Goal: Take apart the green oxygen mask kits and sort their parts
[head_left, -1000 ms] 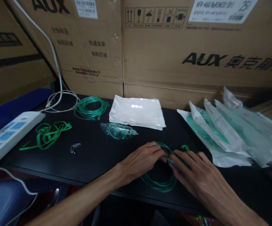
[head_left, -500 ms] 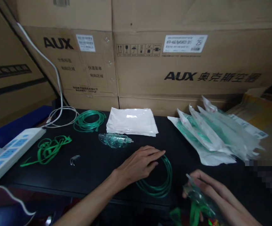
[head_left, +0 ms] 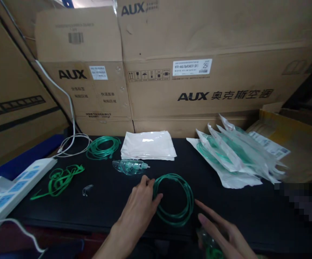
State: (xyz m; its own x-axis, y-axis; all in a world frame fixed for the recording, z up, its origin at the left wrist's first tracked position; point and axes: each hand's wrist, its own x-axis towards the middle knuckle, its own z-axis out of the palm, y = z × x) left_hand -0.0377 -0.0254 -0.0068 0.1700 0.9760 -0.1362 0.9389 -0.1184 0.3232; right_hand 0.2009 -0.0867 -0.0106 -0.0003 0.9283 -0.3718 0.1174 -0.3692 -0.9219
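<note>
My worry is the loose coil of thin green plastic tubing point(head_left: 191, 199). Nothing ties its loops together, so a pull from one side could spring them apart or slide the lot over the near edge of the black table point(head_left: 104, 205), which is close to the coil's 6 o'clock. The left hand point(head_left: 140, 207) meets the coil only at its 9 o'clock. Thumb and fingertips lie across the tube there, but I cannot tell whether they pinch it or merely press on it.

The right hand point(head_left: 222, 230) sits at the coil's 4 o'clock, just clear of it, with its upper fingers stretched out straight. Under it, at the frame's bottom edge, is a clear plastic mask with a green strap point(head_left: 208, 248). How that is held is cut off, so I cannot tell its grip, and the strap could catch the tubing.

The coil is a rough ring of several turns, slightly spread at 5 o'clock, lying flat. At its 11 o'clock lies another clear plastic mask point(head_left: 130, 166), near but not touching. A stack of sealed clear packs point(head_left: 231, 158) lies at 2 o'clock, well apart.
</note>
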